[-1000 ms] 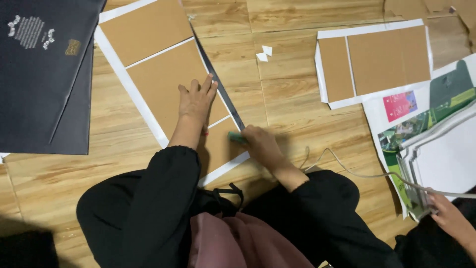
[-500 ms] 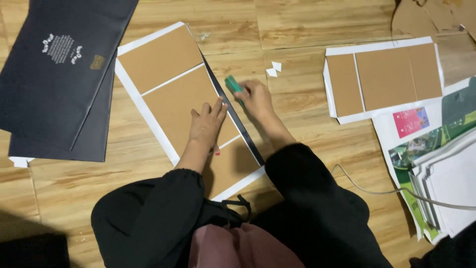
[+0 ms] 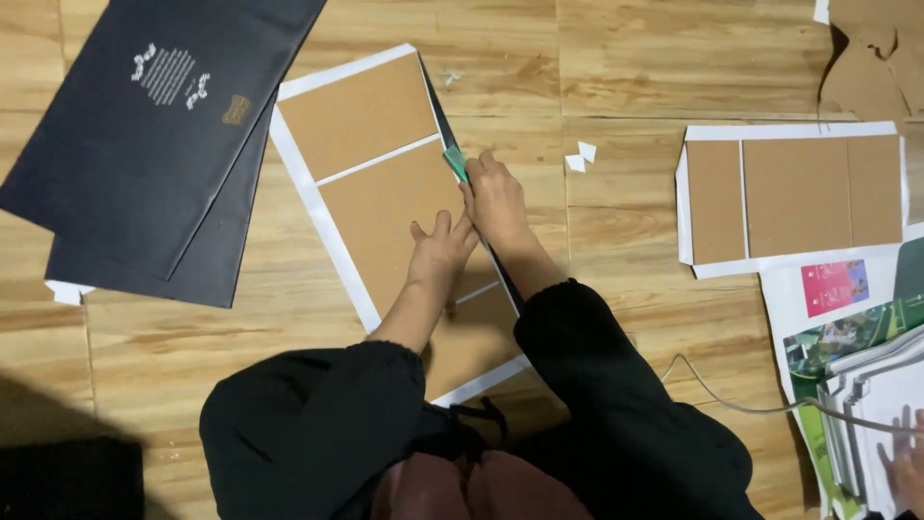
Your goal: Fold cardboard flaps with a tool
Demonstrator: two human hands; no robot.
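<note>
A white sheet with brown cardboard panels glued on it lies on the wooden floor in front of me. My left hand presses flat on the middle panel, fingers spread. My right hand grips a small green tool and holds it against the sheet's folded dark right edge, just beyond the left hand. Both arms wear black sleeves.
Dark printed sheets lie at the upper left. A second panel sheet lies to the right, with torn cardboard above it, two white scraps between, and printed papers below. Another person's hand is at the bottom right, by a thin cable.
My right hand has slid the green tool up along the sheet's right edge, away from me. My left hand has followed it up the panel. The view has shifted.
</note>
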